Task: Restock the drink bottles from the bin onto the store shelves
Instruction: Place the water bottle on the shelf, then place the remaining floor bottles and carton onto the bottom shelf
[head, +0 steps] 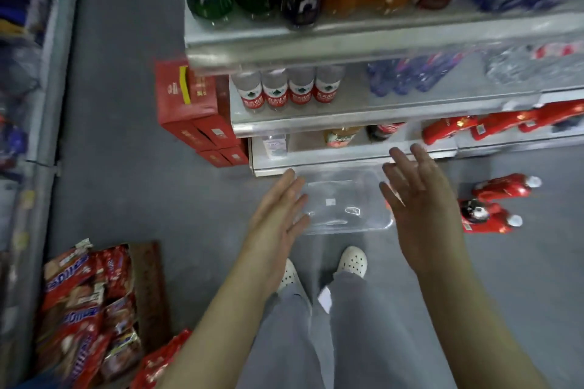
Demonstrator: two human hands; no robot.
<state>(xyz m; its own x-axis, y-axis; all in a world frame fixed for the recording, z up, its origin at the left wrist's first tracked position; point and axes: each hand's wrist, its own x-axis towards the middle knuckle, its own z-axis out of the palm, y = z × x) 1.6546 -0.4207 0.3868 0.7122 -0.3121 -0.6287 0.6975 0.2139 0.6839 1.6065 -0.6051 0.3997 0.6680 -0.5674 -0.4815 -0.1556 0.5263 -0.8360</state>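
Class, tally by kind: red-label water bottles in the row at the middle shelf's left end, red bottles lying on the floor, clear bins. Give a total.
Red-label water bottles: 4
Red bottles on the floor: 2
Clear bin: 1
Total: 7
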